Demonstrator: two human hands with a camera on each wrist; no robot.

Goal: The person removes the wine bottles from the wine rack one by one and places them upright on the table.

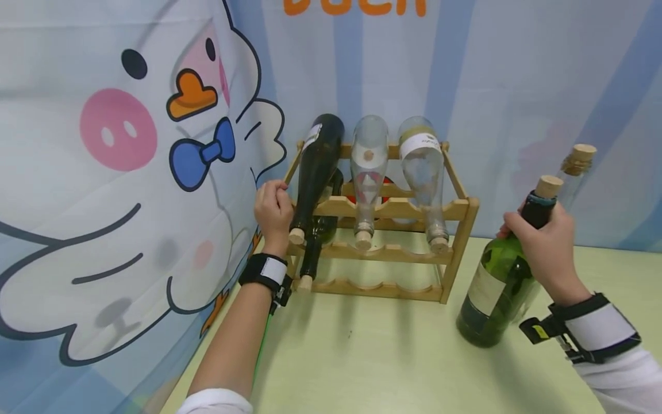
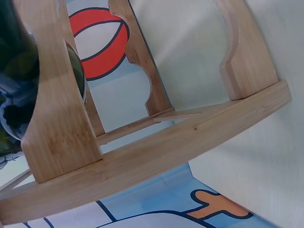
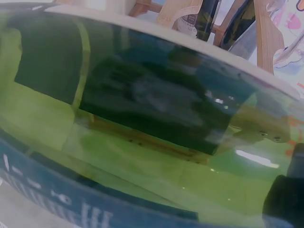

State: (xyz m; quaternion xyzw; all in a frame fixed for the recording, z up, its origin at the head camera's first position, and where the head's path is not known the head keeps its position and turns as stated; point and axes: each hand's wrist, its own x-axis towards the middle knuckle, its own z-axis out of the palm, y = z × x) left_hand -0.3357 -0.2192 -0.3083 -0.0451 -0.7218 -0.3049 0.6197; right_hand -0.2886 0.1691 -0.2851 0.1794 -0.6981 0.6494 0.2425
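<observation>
A wooden wine rack [image 1: 455, 253] stands on the pale green table against the backdrop. Its top row carries a dark bottle [image 1: 318, 167], a clear bottle [image 1: 368, 167] and a second clear bottle [image 1: 424, 172], corks toward me. Another dark bottle [image 1: 315, 247] lies in the lower left slot. My left hand [image 1: 273, 213] grips the rack's left end post, beside the dark bottle's neck. My right hand [image 1: 548, 247] holds the neck of a green corked bottle [image 1: 496, 293], which stands tilted on the table right of the rack. The right wrist view is filled by green bottle glass [image 3: 142, 118].
A clear corked bottle [image 1: 576, 167] stands behind my right hand. The cartoon duck backdrop [image 1: 129, 172] hangs at the left and rear. The left wrist view shows the rack's wooden base rail [image 2: 142, 166] from close by. The table [image 1: 372, 356] stretches toward me.
</observation>
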